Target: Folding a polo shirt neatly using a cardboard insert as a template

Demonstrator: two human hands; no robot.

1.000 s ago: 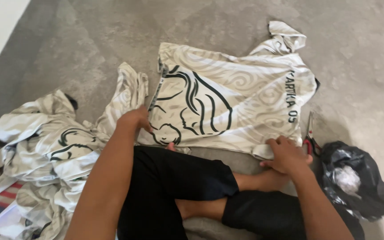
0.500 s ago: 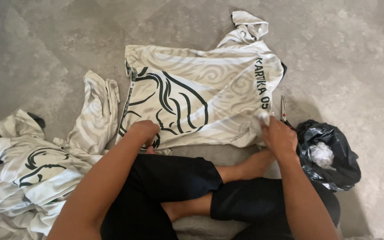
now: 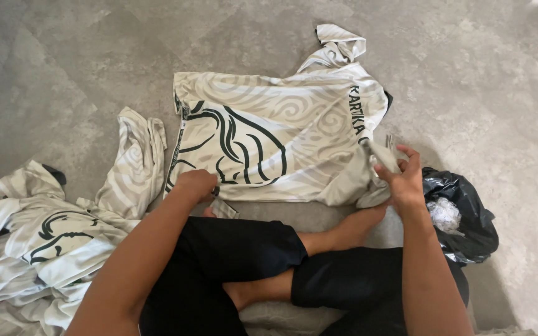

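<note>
A person is sitting cross-legged on a grey floor (image 3: pixel 481 93), seen from above, wearing black shorts (image 3: pixel 219 274) with bare feet tucked in front.

Nearest, at the lower left, a pile (image 3: pixel 38 236) of cream shirts with dark green line prints is lying crumpled, touching the person's left leg. At the right, just beside the right knee, a black bag (image 3: pixel 465 214) is sitting open with crumpled clear plastic inside.

A small pale tag (image 3: pixel 224 210) is lying on the floor just below the left hand (image 3: pixel 195 185). That hand is pressing knuckles-down on the near left edge of the shirt (image 3: pixel 275 143), fingers curled shut; whether it is pinching cloth cannot be told.

The right hand (image 3: pixel 401 177) is lifting the shirt's near right corner, thumb and fingers pinching a fold of cloth, the other fingers spread loosely. Something thin and pale is sticking up beside them, too blurred to identify.

The shirt itself is lying spread flat just beyond the feet, cream with swirl patterns, a large dark green line drawing on its left half and dark lettering running down its right side. One sleeve is sticking up at the far right.
</note>
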